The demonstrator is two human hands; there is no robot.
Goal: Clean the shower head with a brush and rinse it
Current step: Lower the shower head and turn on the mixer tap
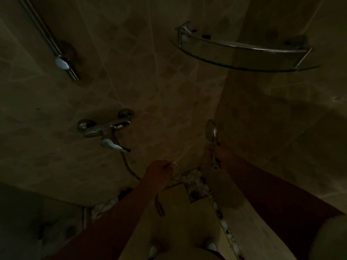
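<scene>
The scene is very dim. My right hand (218, 153) grips the handle of the chrome shower head (210, 129), which stands upright near the wall corner with its round face turned left. My left hand (159, 172) is lower and to the left, apart from the head. Its fingers are curled round a thin, pale-tipped thing that looks like the brush (171, 164); little of it shows. The hose (129, 166) runs down from the mixer tap (105, 128) and passes behind my left forearm.
A chrome slide rail (56, 51) is fixed to the tiled wall at upper left. A glass corner shelf (244, 53) hangs at upper right. A floor drain (195, 194) lies in the corner below my hands, bordered by pebble trim.
</scene>
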